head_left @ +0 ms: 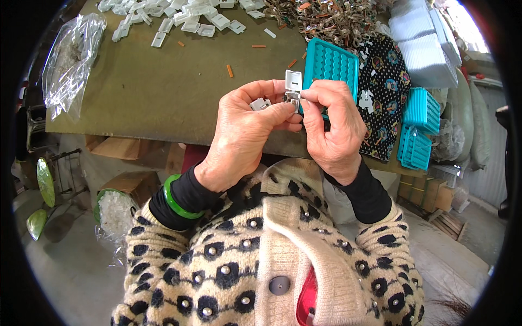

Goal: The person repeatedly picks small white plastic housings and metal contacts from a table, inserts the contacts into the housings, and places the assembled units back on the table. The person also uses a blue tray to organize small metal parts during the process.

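Note:
In front of my chest, my left hand [242,122] holds a small white plastic hinged case [293,81] between thumb and fingers. Its lid stands up, and a small shiny metal piece [292,99] shows in the lower half. A second white case [260,104] is tucked in the same hand, partly covered by the fingers. My right hand [334,117] is closed in a pinch at the right edge of the open case; whether a smaller piece is between its fingertips is hidden. Just beyond this hand lies a turquoise tray [331,49] with rows of round hollows.
White cases [190,16] are heaped at the table's far edge, beside a pile of metal pieces [331,19]. Orange strips [229,71] are scattered on the green table [163,92]. A clear plastic bag [73,60] lies left; stacked turquoise trays [420,111] stand right.

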